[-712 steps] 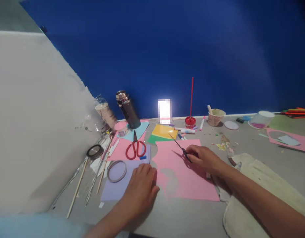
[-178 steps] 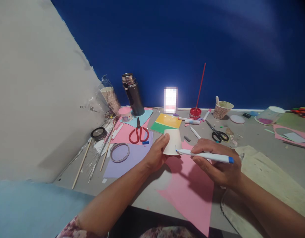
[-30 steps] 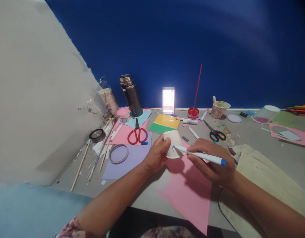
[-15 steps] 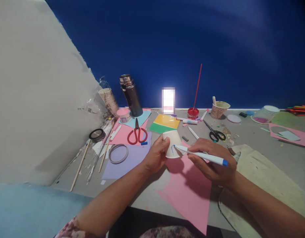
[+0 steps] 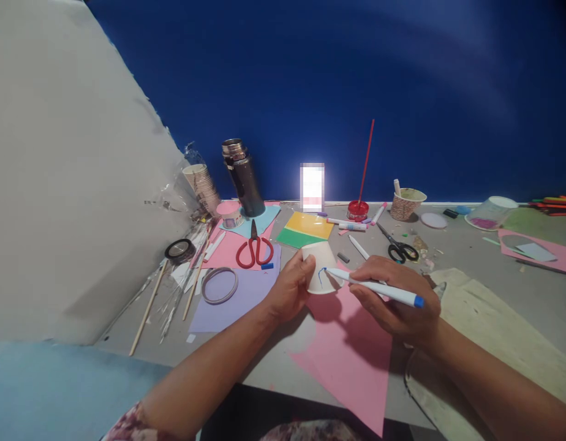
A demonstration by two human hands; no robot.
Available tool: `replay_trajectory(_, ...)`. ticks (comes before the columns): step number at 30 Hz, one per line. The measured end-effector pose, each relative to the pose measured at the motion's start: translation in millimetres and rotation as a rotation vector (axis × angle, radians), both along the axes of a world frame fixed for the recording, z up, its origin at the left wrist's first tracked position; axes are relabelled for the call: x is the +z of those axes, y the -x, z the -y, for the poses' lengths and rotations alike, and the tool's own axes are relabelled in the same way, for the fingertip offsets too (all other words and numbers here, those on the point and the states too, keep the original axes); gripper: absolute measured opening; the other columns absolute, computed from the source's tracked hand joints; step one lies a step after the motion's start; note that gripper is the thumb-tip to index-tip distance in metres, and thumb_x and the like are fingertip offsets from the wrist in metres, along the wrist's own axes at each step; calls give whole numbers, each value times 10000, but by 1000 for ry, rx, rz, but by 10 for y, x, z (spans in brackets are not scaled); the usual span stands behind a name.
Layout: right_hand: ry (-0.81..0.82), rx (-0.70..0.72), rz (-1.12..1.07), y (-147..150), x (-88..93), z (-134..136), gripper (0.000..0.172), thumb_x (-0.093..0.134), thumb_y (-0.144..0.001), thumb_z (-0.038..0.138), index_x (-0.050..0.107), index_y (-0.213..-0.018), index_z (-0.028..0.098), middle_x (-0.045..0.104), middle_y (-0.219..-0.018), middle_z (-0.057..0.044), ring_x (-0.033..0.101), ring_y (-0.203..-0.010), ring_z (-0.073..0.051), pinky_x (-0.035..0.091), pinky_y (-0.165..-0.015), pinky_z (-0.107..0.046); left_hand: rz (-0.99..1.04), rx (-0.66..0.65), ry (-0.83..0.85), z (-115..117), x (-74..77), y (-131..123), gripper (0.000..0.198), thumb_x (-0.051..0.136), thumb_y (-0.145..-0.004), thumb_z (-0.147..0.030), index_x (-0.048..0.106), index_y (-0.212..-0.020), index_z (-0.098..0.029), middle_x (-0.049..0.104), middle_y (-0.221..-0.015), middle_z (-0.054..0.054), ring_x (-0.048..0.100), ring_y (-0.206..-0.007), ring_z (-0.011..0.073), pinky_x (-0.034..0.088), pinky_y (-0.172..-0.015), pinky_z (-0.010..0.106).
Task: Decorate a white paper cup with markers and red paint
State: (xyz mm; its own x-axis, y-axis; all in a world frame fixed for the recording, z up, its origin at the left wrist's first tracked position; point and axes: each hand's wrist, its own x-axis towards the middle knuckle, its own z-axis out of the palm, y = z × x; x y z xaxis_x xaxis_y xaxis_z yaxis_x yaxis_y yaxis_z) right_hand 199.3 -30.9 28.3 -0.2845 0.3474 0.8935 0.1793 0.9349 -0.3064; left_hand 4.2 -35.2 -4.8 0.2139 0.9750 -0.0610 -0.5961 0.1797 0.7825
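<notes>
My left hand (image 5: 292, 283) grips a white paper cup (image 5: 318, 260), thumb on its near side; the cup is upside down, its wider end low. In my right hand (image 5: 397, 294) is a white felt-tip marker (image 5: 379, 286) with a blue end. Its tip touches the cup's side, where a short curved blue line shows. Under the hands lies a sheet of pink paper (image 5: 356, 367). Just beyond the cup are a small grey piece (image 5: 343, 257) and another white marker (image 5: 358, 246). A blue marker cap (image 5: 267, 266) rests on lilac paper (image 5: 246, 315) to the left.
Red-handled scissors (image 5: 254, 248), a grey tape ring (image 5: 220, 286) and black tape (image 5: 180, 250) lie to the left. Behind them stand a dark flask (image 5: 246, 184) and stacked paper cups (image 5: 201, 184). Black scissors (image 5: 400, 248) and a patterned cup (image 5: 406, 205) are at the right.
The marker tip has shifted slightly to the right on the cup, and the blue line now reaches a little further. Both hands keep their grip.
</notes>
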Motion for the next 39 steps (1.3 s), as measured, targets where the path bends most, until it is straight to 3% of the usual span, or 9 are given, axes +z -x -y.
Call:
replay_trajectory(10,8,15,29,1,-32,-2,157,706,-915,100,701,-1037,199,772,-794,-55,717,-674,-181,573,-623,-306,-27,-21,-23,8,23,-16,480,872,-803,-505,684,-1096,-174,740,-898,45,689,-787,197,497,-670,278)
replay_trajectory(18,6,50,84,5,-9,2,111,682,-939,128,702,-1017,205,769,-770,-46,725,-670,-180,581,-626,-300,-12,-3,-27,5,7,-11,439,862,-828,-473,696,-1102,-172,695,-788,1,618,-655,148,468,-665,275)
replay_trajectory(25,4,-16,36,3,-28,2,145,699,-925,117,711,-1031,214,786,-797,-49,735,-667,-191,580,-626,-309,-21,-3,-22,5,6,-15,455,870,-814,-483,693,-1095,-174,729,-880,29,668,-746,174,498,-690,283)
replay_trajectory(33,1,43,71,0,-30,0,125,705,-912,101,701,-1012,177,774,-785,-63,722,-674,-182,571,-637,-301,-22,-9,-20,1,6,-9,447,865,-818,-487,696,-1085,-171,717,-844,23,655,-714,162,486,-654,266)
replay_trajectory(39,-16,-6,37,1,-21,-1,156,712,-907,91,701,-1028,189,775,-795,-58,715,-669,-183,563,-624,-301,-11,0,-2,7,-6,-1,412,864,-826,-463,699,-1073,-176,725,-869,25,670,-749,165,503,-688,270)
